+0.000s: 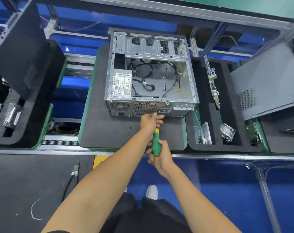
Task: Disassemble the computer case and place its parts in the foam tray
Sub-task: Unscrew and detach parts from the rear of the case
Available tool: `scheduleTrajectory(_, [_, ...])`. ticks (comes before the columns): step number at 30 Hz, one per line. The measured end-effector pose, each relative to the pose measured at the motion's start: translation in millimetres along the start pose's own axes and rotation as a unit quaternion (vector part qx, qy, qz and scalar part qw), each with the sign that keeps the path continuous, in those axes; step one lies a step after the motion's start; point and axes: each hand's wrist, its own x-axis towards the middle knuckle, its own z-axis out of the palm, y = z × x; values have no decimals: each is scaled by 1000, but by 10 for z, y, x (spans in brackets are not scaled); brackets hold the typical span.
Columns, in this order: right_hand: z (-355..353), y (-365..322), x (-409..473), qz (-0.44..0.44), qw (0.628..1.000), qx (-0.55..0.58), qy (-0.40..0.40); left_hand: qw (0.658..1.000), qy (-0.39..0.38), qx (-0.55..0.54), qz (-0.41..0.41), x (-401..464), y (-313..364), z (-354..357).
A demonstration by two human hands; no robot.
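Observation:
An open grey computer case (190,78) lies on its side on a dark foam pad (109,132), with the power supply (122,84) and loose black cables inside. My right hand (161,157) grips the green and yellow handle of a screwdriver (155,142) that points at the case's rear panel. My left hand (150,121) is curled around the screwdriver's shaft right at the rear panel, below the round fan grille (145,106). The tip is hidden by my fingers. A foam tray (218,115) to the right holds a motherboard (212,83) on edge, a metal bracket and a heatsink.
A small black screw (130,127) lies on the pad left of my hands. Side cutters (75,169) lie on the dark mat at lower left. A grey side panel (267,81) leans at the right. Another foam tray with parts sits at the left.

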Motion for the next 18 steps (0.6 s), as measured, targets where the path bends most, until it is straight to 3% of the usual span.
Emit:
scheduleTrajectory(4, [-38,32,17,17,998,58,-33,999,-5,-45,-16,26,11,-23])
scheduleTrajectory(8, [75,40,41,6,999,18,46,996,-4,-76,-35,20,16,-38])
scheduleTrajectory(13, [45,69,105,-73,988,-14,139,1000,5,-18,-13,12,-29,25])
scheduleTrajectory(18, [18,31,73,-30,998,20,43,999,40,-18,9,36,-63,69])
